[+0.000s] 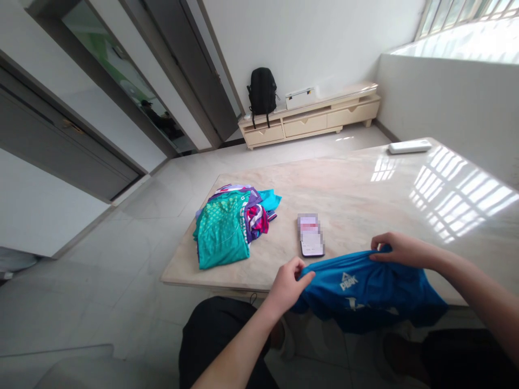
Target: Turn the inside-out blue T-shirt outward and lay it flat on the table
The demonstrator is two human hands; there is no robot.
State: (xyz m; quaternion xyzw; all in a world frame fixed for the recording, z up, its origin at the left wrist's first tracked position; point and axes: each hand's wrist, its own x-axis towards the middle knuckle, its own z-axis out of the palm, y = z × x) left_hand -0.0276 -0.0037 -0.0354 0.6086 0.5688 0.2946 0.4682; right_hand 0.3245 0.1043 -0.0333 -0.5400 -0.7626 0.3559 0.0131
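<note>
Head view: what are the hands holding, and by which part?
A blue garment, pinched along its upper edge: left hand at one end, right hand at the other.

White walls enclose a room with a glossy pale tiled floor, dark doors at left, a low cream drawer cabinet bearing a black backpack against the far wall, and a barred window at upper right casting bright stripes across the marble surface.
</note>
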